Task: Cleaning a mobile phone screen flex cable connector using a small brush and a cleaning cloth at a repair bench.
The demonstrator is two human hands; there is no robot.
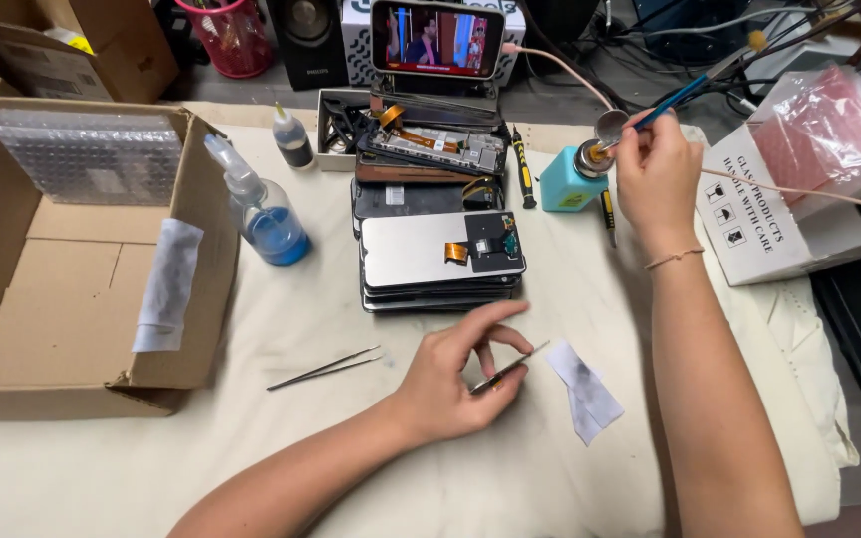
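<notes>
Left hand fingers pinching thin dark phone part on edge; right hand fingers gripping blue-handled brush, dipping it at teal pump dispenser bottle; part seemingly not yet brushed.

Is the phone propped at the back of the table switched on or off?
On. The phone stands sideways above the stack of screens, and its display is lit with a colourful video picture.
</notes>
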